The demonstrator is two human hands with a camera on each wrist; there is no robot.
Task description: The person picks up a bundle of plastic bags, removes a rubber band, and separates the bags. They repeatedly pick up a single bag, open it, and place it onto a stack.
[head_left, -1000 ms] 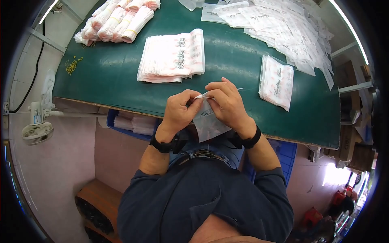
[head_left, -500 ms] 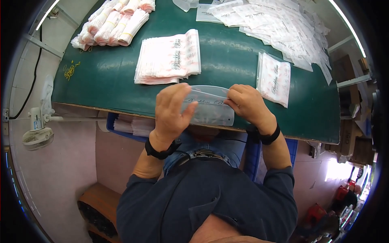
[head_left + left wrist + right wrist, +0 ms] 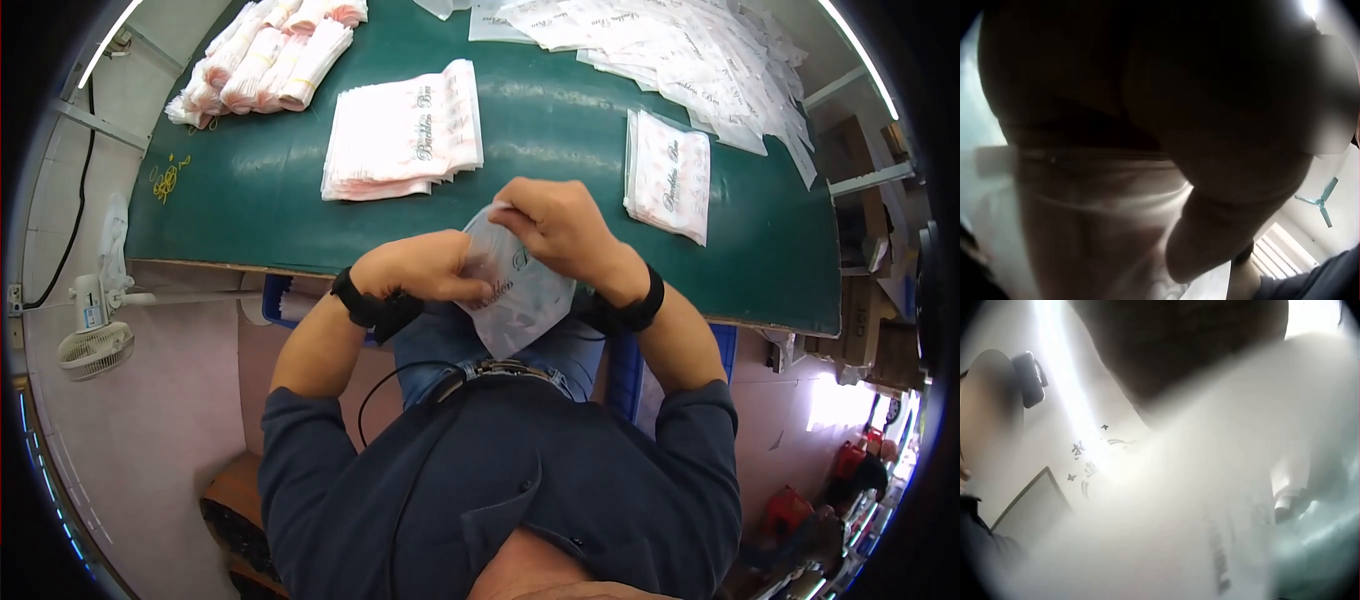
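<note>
A translucent plastic zip bag [image 3: 530,300] with dark script lettering hangs between the two hands, over the person's lap at the table's near edge. My right hand [image 3: 560,225] pinches its upper edge with curled fingers. From the left side my left hand [image 3: 420,265] holds the bag, its thumb lying across the front and its blurred fingers partly hidden by the film. Close up in the left wrist view, the bag's edge [image 3: 1097,156] runs under the dark fingers, beside the thumb [image 3: 1194,244]. Blurred white film [image 3: 1166,537] fills much of the right wrist view.
On the green table [image 3: 540,130] lie a stack of printed bags [image 3: 375,135], a smaller stack [image 3: 672,175] to the right, rolled bundles [image 3: 270,60] at back left and a loose bag pile [image 3: 680,60] at back right. Yellow rubber bands [image 3: 165,180] lie at left.
The bag was bunched between both hands, then stretched wide with the left hand spread beside it. Now it hangs lower and tilted, the right hand higher and the left turned sideways against it.
</note>
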